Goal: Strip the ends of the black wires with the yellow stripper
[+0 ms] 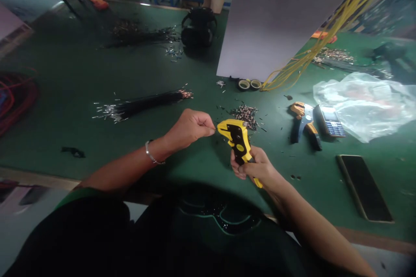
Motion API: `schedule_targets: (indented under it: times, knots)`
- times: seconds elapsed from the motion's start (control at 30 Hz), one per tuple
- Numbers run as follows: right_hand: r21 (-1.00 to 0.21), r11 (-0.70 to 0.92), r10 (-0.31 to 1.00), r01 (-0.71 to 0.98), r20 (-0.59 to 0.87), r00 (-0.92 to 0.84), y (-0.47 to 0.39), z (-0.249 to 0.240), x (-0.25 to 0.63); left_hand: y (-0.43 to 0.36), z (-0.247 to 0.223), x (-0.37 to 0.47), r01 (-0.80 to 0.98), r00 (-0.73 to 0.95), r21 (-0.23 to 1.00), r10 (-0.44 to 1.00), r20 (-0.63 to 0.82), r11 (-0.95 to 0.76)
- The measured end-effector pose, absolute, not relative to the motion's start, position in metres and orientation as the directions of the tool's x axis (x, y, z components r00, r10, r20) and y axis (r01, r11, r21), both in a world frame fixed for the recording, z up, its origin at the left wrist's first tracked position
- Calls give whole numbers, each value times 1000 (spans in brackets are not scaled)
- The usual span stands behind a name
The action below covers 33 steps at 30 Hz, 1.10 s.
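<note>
All around our fingers (204,119) spreads the green table (156,73). Beyond them, a little to the right, a pale board (276,17) rises over its surface, and yellow wires (351,11) hang down along the board's right side. Well to the right of our fingers, a clear bag (367,104) lies crumpled. To the left and just beyond our left fingers, a bundle of black wires (146,104) rests with its copper ends toward us and its silvery ends away to the left.

Our left hand (191,129) has thumb and forefinger pinched together right at the nose of the yellow tool (238,138); we cannot tell whether anything thin is between them, or whether they touch the nose. Our right hand (260,168) is wrapped around that tool's handles, holding it up with the nose turned to the left fingertips.

Right of our right fingers lie a smartphone (365,188), nearer our body, and farther off a second tool (304,123) just beside a keypad phone (330,120). Behind the yellow tool's head sits a pile of scraps (246,116); past that, two tape rolls (256,87) stand by the board's foot. A bracelet (151,154) circles our left wrist.
</note>
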State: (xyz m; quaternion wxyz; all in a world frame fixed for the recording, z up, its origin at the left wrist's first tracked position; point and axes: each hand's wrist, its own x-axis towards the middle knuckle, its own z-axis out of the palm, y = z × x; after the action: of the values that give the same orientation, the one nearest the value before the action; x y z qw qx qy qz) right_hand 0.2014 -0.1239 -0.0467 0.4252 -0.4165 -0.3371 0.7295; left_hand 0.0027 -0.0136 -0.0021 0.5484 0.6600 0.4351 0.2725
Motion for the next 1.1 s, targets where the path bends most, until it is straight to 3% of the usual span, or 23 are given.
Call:
schedule_targets:
  times: [0.1,0.23,0.47,0.7,0.93,1.1]
  knots:
    - [-871,-388,911,-302,-314,-266,-123,-47,199,-16,-1,2,308,475,946,878,-59,-103]
    - [-912,-352,928,-212,-311,-204,-125,-44,197,-13,-4,3,304,450,948,891,-58,-92]
    - [-891,-391,910,-230,-337,-242,-128,-42,198,-4,-11,4,322,441,942,896,-55,-101]
    - [-914,-351,929,-202,-312,-201,-123,-48,200,-21,-9,6,352,465,906,884,48,-234]
    - [-925,-366,924,-104,-348,-159,-127,-40,195,-8,-15,7,380,409,910,913,-4,-166]
    - [-925,-347,933,-155,-324,-154,-120,-45,198,-15,-18,10,353,432,886,892,132,-302]
